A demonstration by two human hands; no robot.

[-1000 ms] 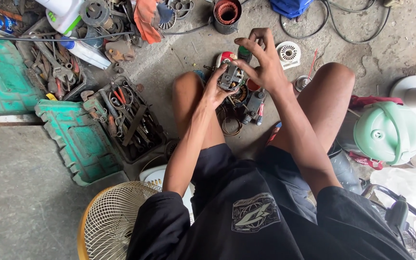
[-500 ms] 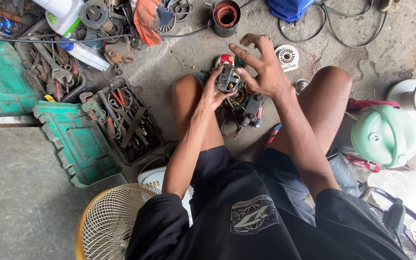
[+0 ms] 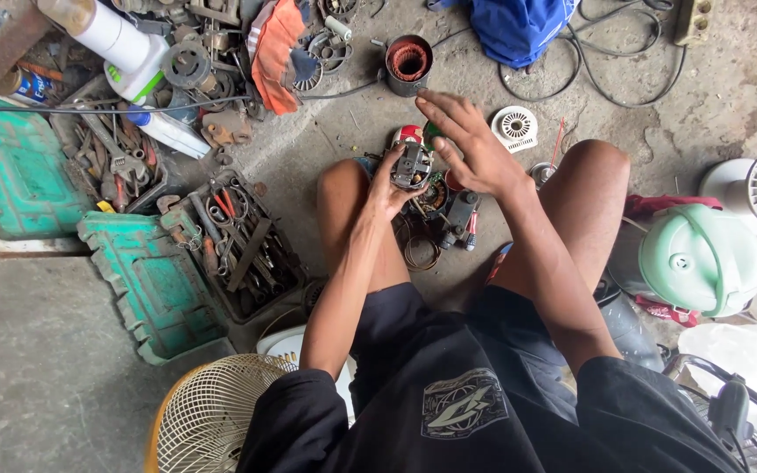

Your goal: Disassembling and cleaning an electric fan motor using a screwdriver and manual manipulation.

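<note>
You sat on the concrete floor (image 3: 352,140) with your knees spread, holding a small motor assembly (image 3: 412,166) just above centre of the frame, between your legs. Your left hand (image 3: 389,184) was closed around its lower left side; it looked like a compact block of dark grey metal with pale, shiny plates on its face. Your right hand (image 3: 466,144) hovered open just right of it, fingers spread and pointing toward the upper left, touching or nearly touching its edge. A copper-wound stator (image 3: 407,61) stood at the top centre, a white round vent cap (image 3: 515,124) to its lower right. An open green toolbox (image 3: 146,280) full of rusty tools lay at left, a pale green fan housing (image 3: 701,260) at right, and a cream fan grille (image 3: 212,420) at the bottom.
</note>
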